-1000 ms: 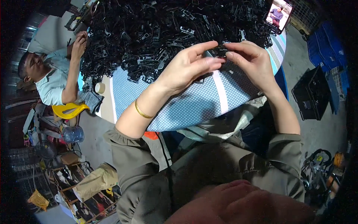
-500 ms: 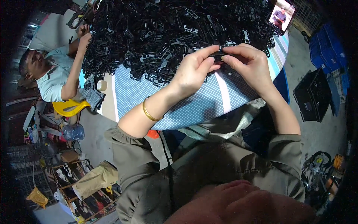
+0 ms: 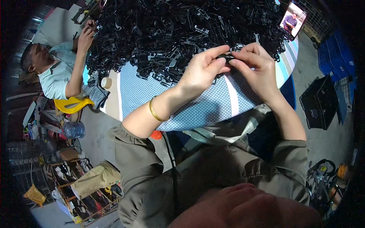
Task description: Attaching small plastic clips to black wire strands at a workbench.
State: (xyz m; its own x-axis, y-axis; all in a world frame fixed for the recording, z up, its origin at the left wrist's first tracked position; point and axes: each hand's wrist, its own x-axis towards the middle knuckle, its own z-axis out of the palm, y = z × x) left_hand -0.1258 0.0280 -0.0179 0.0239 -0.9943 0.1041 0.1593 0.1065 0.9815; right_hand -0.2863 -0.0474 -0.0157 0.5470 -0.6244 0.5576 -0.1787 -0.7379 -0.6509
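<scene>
Between my two hands is a small black part (image 3: 229,56), mostly covered by my fingers; its exact kind cannot be made out. My left hand (image 3: 205,68), with a gold bangle on the wrist, pinches it from the left. On its other side, the thumb and forefinger of my right hand (image 3: 256,66) close on the same part. Both hands hover over the near edge of a large heap of small black plastic pieces (image 3: 167,34), many with rectangular cutouts. The heap covers the far part of a table with a blue dotted cloth (image 3: 152,98).
A phone (image 3: 292,19) with a lit screen stands at the table's far right. At the left a co-worker (image 3: 57,70) holds something small by the heap, near a tape roll (image 3: 106,83). Blue crates (image 3: 336,55) and a black case (image 3: 319,102) stand on the right.
The whole view has shifted slightly. My right fingers have bent a little more around the small part, and both hands stay together. The co-worker's hands have come closer together.
</scene>
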